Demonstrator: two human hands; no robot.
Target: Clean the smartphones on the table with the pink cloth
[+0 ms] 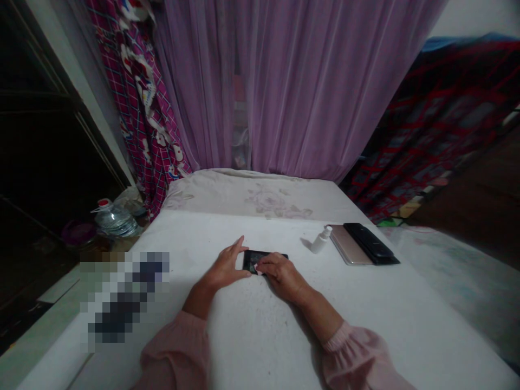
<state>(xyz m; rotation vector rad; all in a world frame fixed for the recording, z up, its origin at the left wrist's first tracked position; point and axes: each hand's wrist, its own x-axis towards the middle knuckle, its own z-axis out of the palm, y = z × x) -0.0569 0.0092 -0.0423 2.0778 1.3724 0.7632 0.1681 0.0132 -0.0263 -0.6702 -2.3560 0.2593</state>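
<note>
A dark smartphone [251, 261] lies flat and sideways on the white table cover, its screen facing up. My left hand [226, 265] steadies its left end, thumb at the near corner and a finger at the far corner. With bent fingers, my right hand [282, 275] pinches a small pale pink cloth [258, 269] against the screen. That hand hides much of the phone's right half. To the right, a small white spray bottle [321, 240] stands upright, apart from both hands.
Right of the bottle lie a rose-gold tablet [350, 246] and a black wallet-like case [371, 244] overlapping it. A blurred, pixelated patch [125, 298] covers something at the left. Purple curtains [309, 97] hang behind the table. A large water bottle [116, 218] stands beyond its left edge.
</note>
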